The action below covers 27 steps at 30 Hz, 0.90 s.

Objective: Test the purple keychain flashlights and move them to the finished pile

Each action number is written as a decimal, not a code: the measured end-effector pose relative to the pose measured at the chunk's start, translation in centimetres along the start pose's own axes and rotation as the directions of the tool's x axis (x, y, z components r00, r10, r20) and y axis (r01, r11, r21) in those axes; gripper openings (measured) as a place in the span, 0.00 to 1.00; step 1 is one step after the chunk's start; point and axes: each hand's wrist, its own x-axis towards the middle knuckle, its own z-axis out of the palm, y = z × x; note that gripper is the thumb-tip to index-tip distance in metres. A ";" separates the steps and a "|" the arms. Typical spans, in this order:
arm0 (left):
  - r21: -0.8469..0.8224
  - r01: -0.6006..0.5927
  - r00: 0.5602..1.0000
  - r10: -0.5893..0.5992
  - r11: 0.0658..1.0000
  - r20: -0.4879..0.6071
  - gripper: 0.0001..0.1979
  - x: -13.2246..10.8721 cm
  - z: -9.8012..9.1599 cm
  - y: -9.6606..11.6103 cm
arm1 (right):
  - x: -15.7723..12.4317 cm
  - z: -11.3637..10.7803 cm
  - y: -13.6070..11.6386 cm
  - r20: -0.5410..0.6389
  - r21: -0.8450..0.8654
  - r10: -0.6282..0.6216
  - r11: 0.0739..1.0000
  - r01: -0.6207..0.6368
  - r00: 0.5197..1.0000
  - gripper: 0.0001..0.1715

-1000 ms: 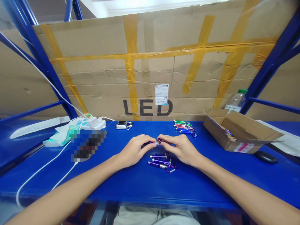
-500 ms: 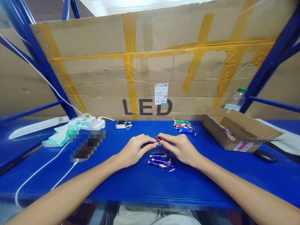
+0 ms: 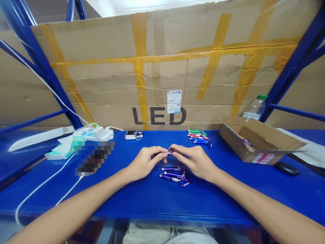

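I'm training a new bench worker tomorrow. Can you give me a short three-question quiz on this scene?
1. True or false: both hands grip one small purple flashlight above the blue table.
2. What lies on the table just below the hands? A) loose purple flashlights B) scissors C) a tape roll
3. Which side of the table holds the open cardboard box?

Key:
1. True: left hand and right hand meet on it.
2. A, the loose purple flashlights.
3. The right side.
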 end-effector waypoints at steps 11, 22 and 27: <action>0.031 0.034 0.985 -0.028 0.999 -0.169 0.12 0.4 0.0 -0.2 | 0.5 0.3 -0.8 0.002 0.127 0.118 0.985 -0.117 0.993 0.16; 0.289 0.022 0.999 -0.014 0.957 -0.030 0.10 0.3 -0.2 -0.7 | 0.6 0.2 -0.4 -0.091 -0.009 0.134 0.991 -0.136 0.987 0.13; 0.368 -0.023 0.999 0.008 0.929 0.043 0.12 0.1 -0.3 -1.2 | 0.7 0.3 0.0 -0.074 -0.109 0.188 0.975 -0.195 0.979 0.14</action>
